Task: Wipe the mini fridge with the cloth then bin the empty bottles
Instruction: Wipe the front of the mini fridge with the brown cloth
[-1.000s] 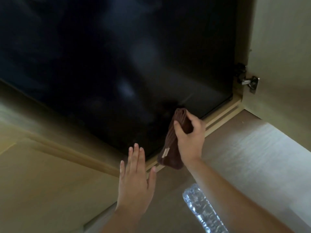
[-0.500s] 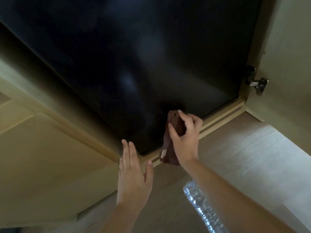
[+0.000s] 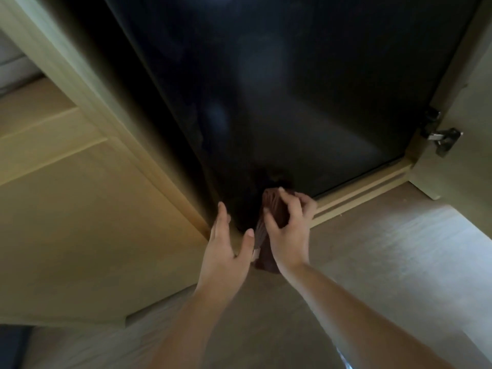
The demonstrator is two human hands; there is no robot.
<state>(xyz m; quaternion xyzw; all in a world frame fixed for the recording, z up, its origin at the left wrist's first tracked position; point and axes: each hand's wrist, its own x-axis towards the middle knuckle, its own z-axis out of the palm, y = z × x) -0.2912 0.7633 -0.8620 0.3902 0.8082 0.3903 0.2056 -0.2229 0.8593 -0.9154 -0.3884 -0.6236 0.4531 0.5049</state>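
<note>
the glossy black mini fridge door (image 3: 292, 89) fills most of the view, set inside a pale wooden cabinet (image 3: 80, 209) above a light wood-grain floor (image 3: 399, 249). my left hand (image 3: 226, 251) is flat with straight fingers, its grip wide and holding nothing, at the door's lower left corner. my right hand (image 3: 288, 233) has its grip curled round a bunched brown cloth (image 3: 275, 209), which is against the door's bottom edge. i judge the wiping step is in hand. the next move calls for firm sweeps up across the rest of the panel. the glint at the frame's bottom is probably a clear plastic bottle (image 3: 343, 359), not yet binned.
</note>
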